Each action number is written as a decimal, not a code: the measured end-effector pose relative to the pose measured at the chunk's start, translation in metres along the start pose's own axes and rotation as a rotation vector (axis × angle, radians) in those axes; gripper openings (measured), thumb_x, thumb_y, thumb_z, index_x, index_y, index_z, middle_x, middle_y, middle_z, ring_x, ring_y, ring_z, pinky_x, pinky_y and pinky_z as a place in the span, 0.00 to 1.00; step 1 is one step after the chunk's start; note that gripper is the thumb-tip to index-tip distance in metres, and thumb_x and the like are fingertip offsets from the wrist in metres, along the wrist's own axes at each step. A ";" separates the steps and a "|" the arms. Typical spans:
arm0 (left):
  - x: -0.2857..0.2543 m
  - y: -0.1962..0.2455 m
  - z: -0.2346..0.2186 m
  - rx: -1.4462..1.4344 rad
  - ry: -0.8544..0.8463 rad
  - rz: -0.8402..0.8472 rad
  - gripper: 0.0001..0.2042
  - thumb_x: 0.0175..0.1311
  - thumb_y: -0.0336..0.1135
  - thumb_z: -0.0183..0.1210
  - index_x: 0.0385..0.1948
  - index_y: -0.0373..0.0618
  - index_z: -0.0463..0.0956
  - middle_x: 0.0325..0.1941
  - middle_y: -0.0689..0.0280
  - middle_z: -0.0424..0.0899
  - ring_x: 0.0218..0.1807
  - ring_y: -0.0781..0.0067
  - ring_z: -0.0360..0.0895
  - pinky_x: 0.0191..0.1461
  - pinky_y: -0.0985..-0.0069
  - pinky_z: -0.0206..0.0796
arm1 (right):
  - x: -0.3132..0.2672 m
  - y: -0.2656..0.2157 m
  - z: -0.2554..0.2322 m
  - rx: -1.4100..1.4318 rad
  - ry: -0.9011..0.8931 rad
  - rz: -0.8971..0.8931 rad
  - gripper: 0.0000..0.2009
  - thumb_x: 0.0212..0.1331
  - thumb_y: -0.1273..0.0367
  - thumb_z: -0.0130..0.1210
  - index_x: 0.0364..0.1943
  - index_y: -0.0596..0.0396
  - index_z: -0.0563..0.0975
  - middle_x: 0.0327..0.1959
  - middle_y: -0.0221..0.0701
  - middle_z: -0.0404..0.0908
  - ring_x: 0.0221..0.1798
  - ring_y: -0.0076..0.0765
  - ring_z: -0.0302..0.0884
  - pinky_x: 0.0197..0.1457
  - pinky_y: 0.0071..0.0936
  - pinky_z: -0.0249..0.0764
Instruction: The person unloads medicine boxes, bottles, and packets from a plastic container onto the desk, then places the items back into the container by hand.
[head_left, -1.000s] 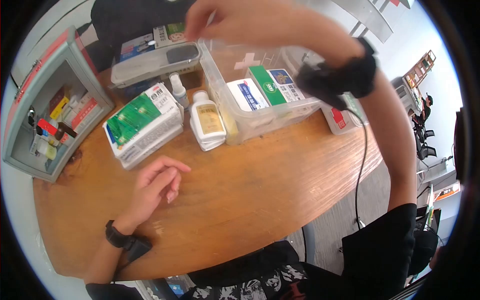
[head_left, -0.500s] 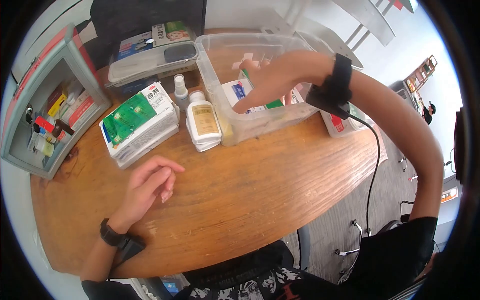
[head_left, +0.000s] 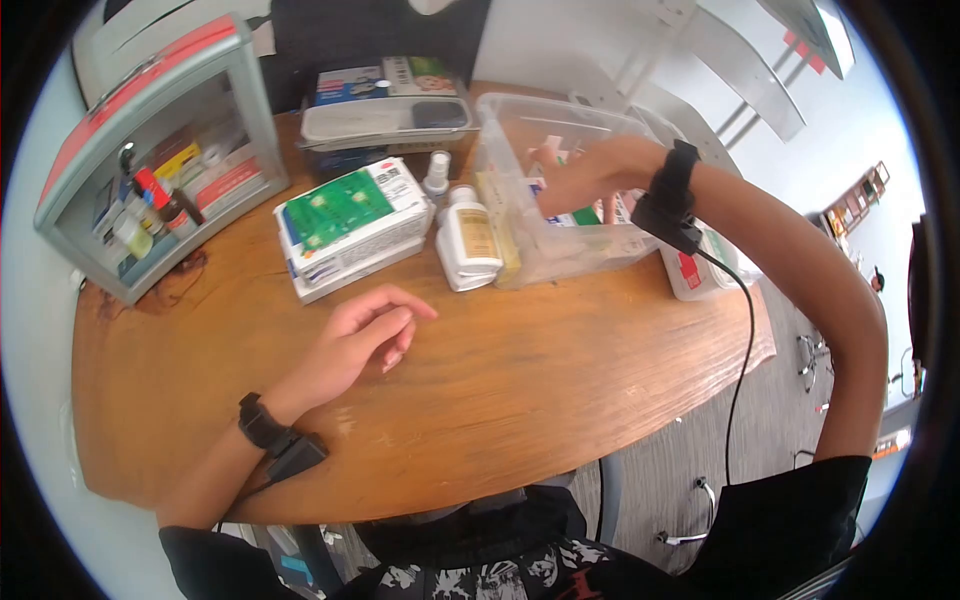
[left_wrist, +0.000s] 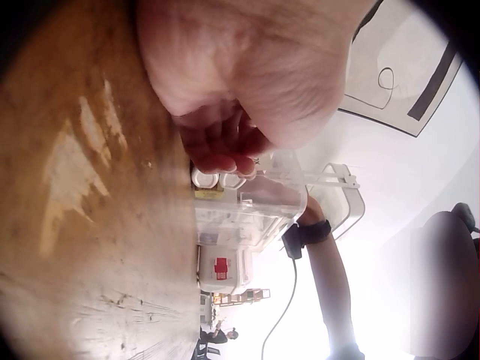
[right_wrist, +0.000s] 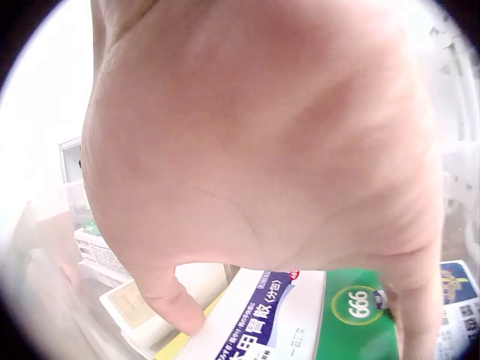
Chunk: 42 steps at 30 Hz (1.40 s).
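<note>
My right hand reaches down into a clear plastic bin. Its thumb and fingers are spread wide over a white medicine box with a blue band and a green box marked 999. The thumb lies at the white box's left edge, the fingers at the green box's right side. My left hand rests on the wooden table, fingers loosely bent and holding nothing. Nearest to it stands a stack of white and green medicine boxes.
Beside the bin stand a white bottle with a gold label and a small spray bottle. A glass-fronted medicine cabinet is on the left. Behind is a lidded clear container; a white tub with a red mark sits on the right.
My right hand has come down from above the back of the bin into it and over the boxes. The left hand keeps its place on the table. The head view has shifted.
</note>
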<state>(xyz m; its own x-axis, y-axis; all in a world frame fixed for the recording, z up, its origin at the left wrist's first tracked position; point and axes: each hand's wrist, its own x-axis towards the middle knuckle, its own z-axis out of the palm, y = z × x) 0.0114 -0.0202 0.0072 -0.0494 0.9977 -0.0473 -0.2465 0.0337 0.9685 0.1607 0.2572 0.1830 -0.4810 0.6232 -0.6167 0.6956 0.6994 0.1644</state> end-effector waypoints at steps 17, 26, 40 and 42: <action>0.001 -0.006 -0.002 0.001 -0.012 -0.009 0.15 0.89 0.37 0.51 0.60 0.37 0.81 0.35 0.72 0.76 0.32 0.86 0.71 0.37 0.81 0.68 | -0.060 0.035 -0.039 0.021 0.435 -0.134 0.60 0.49 0.46 0.70 0.87 0.47 0.51 0.64 0.61 0.79 0.61 0.63 0.82 0.66 0.46 0.76; -0.015 -0.004 -0.011 -0.348 0.033 0.097 0.11 0.78 0.33 0.47 0.32 0.44 0.73 0.23 0.76 0.60 0.22 0.87 0.53 0.26 0.80 0.47 | -0.182 -0.030 0.012 0.485 0.751 -0.636 0.54 0.48 0.54 0.71 0.84 0.53 0.62 0.62 0.52 0.75 0.55 0.57 0.83 0.59 0.49 0.82; -0.049 0.002 0.002 -0.088 0.624 0.424 0.12 0.72 0.34 0.44 0.24 0.50 0.63 0.22 0.75 0.58 0.21 0.87 0.47 0.24 0.79 0.36 | -0.082 -0.117 0.134 0.147 0.902 -0.782 0.39 0.58 0.53 0.69 0.68 0.68 0.73 0.54 0.52 0.78 0.52 0.55 0.80 0.57 0.47 0.79; -0.048 -0.001 0.004 0.031 0.671 0.435 0.12 0.73 0.34 0.44 0.24 0.49 0.65 0.22 0.75 0.59 0.23 0.87 0.48 0.24 0.79 0.37 | -0.085 -0.109 0.133 0.160 0.872 -0.801 0.31 0.65 0.54 0.67 0.64 0.65 0.76 0.55 0.52 0.79 0.53 0.56 0.83 0.54 0.47 0.80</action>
<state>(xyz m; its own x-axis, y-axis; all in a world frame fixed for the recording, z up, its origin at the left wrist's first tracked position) 0.0183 -0.0678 0.0091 -0.7090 0.6735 0.2092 -0.0447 -0.3389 0.9397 0.1963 0.0812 0.1150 -0.9653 0.1003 0.2409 0.0614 0.9845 -0.1642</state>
